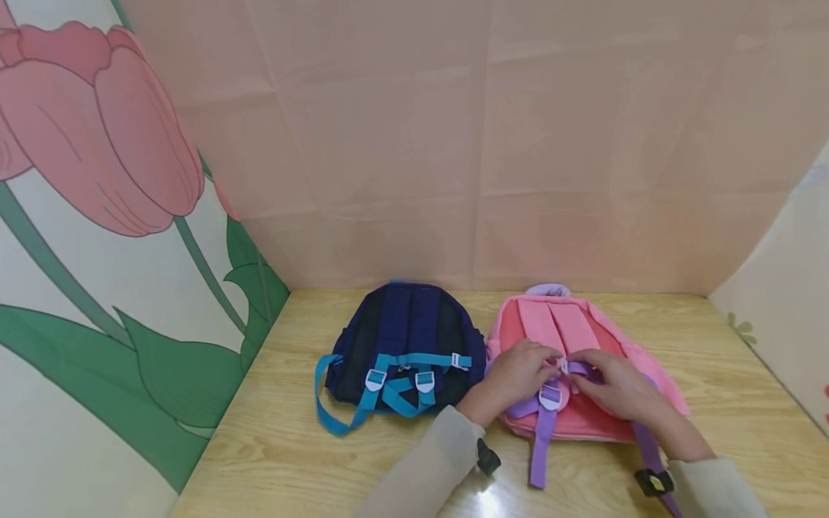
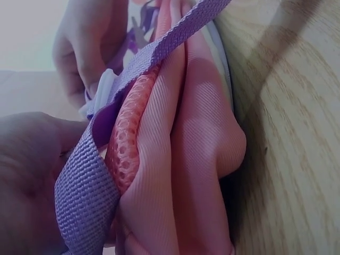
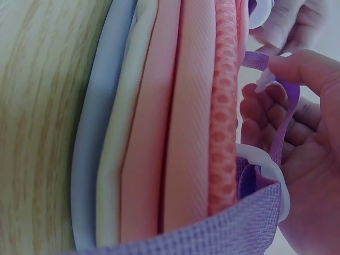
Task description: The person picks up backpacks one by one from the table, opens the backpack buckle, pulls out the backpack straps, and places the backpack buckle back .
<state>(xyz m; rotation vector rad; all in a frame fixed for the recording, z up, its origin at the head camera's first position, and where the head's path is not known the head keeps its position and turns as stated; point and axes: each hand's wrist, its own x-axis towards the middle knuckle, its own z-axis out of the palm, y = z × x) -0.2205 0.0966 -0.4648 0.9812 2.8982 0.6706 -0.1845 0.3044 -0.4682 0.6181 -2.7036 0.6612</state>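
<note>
A pink backpack (image 1: 622, 424) with purple straps lies on the table, its strap side facing up. My left hand (image 1: 518, 370) and right hand (image 1: 615, 385) meet over its middle at a small white buckle (image 1: 564, 367) on a thin purple strap. In the right wrist view, the right hand (image 3: 313, 122) pinches a white buckle piece (image 3: 266, 78) between thumb and fingers. The left hand (image 3: 297, 24) pinches the strap's other end there, its fingertips partly hidden. A white strap adjuster (image 1: 550, 397) sits just below the left fingers. Purple webbing (image 2: 87, 196) crosses the left wrist view.
Left of the pink backpack lies a dark blue backpack (image 1: 408, 316) with teal straps and white buckles. Both rest on a wood-grain table (image 1: 278, 460). A plain pinkish cloth (image 1: 388, 144) hangs behind, and a tulip-patterned panel (image 1: 97, 144) stands on the left.
</note>
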